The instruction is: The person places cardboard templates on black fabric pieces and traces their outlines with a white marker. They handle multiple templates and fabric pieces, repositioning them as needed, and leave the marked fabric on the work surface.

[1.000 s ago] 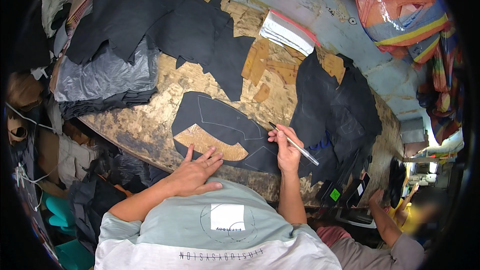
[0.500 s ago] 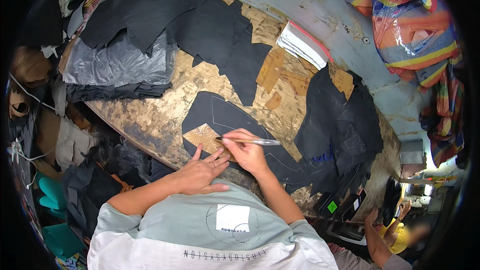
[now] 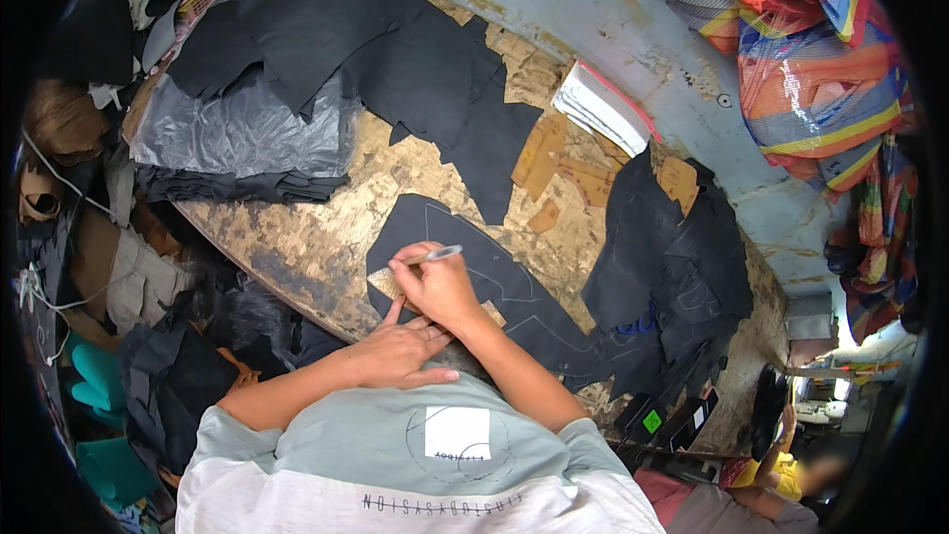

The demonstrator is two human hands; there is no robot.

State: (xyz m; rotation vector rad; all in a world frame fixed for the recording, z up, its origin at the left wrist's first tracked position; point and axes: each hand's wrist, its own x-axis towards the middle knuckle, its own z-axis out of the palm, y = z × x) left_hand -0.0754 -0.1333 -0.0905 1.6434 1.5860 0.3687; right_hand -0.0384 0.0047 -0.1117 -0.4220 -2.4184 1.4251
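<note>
A piece of black sheet material, like leather (image 3: pixel 514 311), lies on the worktable with pale outlines drawn on it. On its near left part rests a tan pattern template (image 3: pixel 384 287), largely covered by my hands. My left hand (image 3: pixel 400 351) presses down at the template's near edge, its fingers stretched out. My right hand (image 3: pixel 435 289) grips a slim pen (image 3: pixel 435 254) with a pale barrel. It is over the template's upper left side; the pen's tip is hidden by my fingers.
Black sheets (image 3: pixel 386 49) and clear plastic wrap (image 3: pixel 247 124) lie at the far left. Tan templates (image 3: pixel 540 153) and a notebook (image 3: pixel 605 107) are at the back. Dark scraps (image 3: pixel 672 267) and blue scissor handles (image 3: pixel 641 320) lie right. Another person (image 3: pixel 781 475) is at the lower right.
My right hand with the pen has moved left, from the template's right side to its upper left. My left hand stays on the template. The co-worker's arm at lower right has shifted.
</note>
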